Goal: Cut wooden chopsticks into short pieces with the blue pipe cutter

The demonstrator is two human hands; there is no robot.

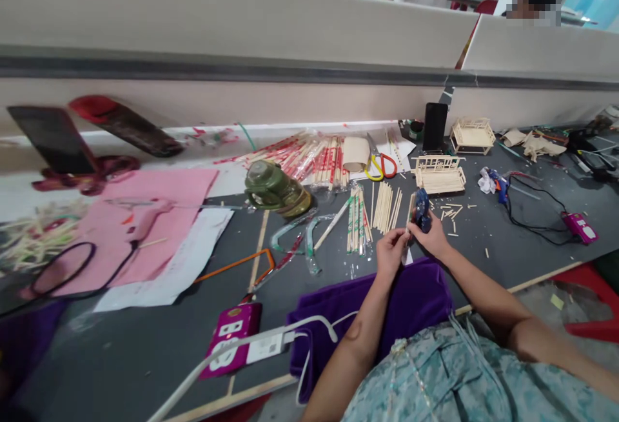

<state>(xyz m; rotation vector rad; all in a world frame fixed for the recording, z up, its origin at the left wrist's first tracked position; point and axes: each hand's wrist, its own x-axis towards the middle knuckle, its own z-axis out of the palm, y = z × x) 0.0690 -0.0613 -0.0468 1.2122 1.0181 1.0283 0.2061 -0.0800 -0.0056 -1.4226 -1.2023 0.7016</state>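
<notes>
My left hand is closed, its fingertips pinching the lower end of a small, thin item above the purple cloth. Close beside it, my right hand is wrapped round a dark blue tool, which stands upright; its exact kind is hard to tell. The two hands nearly touch. Just left of them lie loose wooden sticks and green-wrapped chopsticks. A small wooden bench model sits behind my right hand, with short cut stick pieces to its right.
A second model, scissors and a phone stand or lie farther back. A blue glue gun with a cable is at right. Leftward are a green bottle, an orange saw frame, a purple power strip and a pink glue gun.
</notes>
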